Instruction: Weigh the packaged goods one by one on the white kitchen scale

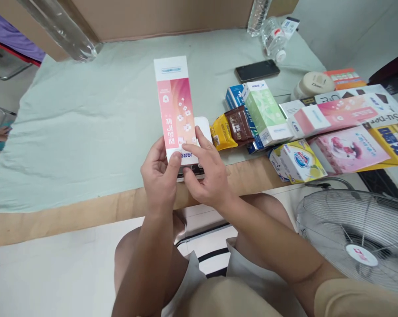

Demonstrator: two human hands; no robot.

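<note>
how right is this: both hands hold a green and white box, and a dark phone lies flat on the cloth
The colour is wrong: the head view shows the left hand and right hand holding a pink and white box. The phone does lie flat on the cloth.

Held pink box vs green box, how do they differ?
The held pink box is in the left hand and right hand; the green box lies untouched to the right. The held pink box shows white flowers; the green box is pale green. Both are long, with white ends.
</note>
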